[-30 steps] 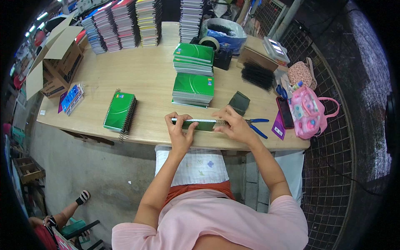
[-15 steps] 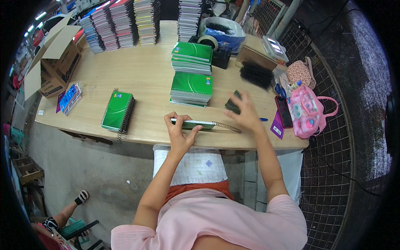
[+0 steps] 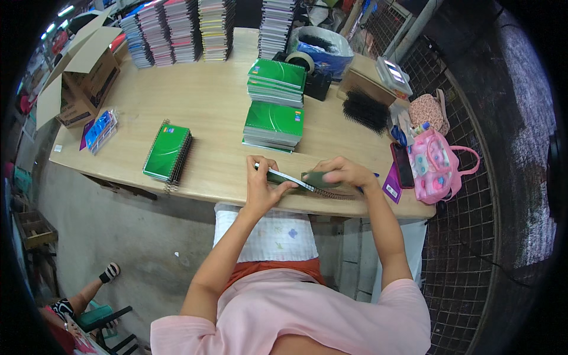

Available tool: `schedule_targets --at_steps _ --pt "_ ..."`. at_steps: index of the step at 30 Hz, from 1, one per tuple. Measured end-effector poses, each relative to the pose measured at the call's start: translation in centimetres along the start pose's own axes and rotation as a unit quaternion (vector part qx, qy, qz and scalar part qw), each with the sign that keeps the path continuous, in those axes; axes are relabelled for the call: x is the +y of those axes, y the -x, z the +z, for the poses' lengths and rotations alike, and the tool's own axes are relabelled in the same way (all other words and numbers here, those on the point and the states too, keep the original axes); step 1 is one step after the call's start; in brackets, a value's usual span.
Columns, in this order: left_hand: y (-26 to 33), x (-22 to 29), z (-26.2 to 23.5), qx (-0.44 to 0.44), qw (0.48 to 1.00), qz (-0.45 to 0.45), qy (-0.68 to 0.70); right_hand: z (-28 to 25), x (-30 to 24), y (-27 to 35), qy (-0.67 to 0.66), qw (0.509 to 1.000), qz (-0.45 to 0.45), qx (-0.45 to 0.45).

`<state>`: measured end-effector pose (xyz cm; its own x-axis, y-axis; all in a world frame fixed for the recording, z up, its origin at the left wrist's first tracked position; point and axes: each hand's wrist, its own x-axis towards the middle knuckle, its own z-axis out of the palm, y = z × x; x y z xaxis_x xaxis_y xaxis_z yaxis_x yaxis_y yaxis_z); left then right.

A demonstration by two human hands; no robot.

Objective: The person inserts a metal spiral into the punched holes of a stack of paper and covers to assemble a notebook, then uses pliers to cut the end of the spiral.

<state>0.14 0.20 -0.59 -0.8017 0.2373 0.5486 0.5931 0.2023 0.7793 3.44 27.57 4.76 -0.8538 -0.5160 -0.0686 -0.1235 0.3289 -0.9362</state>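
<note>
My left hand grips a thin green notebook on edge near the table's front, its white page edges showing. From the notebook's right end a wire coil sticks out over the tabletop, a little blurred. My right hand is closed on a small dark green pad, held against or just above the coil's start; whether they touch I cannot tell. Beyond my hands stand two stacks of green notebooks. To the left lies a pile of green notebooks with coils along their edges.
Tall notebook stacks line the table's back. An open carton is at far left. On the right are a black bristly heap, a phone and a pink bag. A tape roll stands behind the green stacks.
My right hand has picked up the dark green pad from the table and brought it left to the notebook. The notebook's right end has tilted down.
</note>
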Motion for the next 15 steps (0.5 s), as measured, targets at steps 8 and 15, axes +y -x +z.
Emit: schedule_targets --at_steps 8,15 --pt "0.1 -0.2 0.0 -0.012 1.000 0.005 -0.003 1.6 -2.6 -1.7 0.255 0.961 0.082 0.072" --pt "-0.1 0.1 0.2 -0.016 1.000 -0.009 0.020 1.0 -2.0 -1.9 0.105 0.988 0.079 0.083"
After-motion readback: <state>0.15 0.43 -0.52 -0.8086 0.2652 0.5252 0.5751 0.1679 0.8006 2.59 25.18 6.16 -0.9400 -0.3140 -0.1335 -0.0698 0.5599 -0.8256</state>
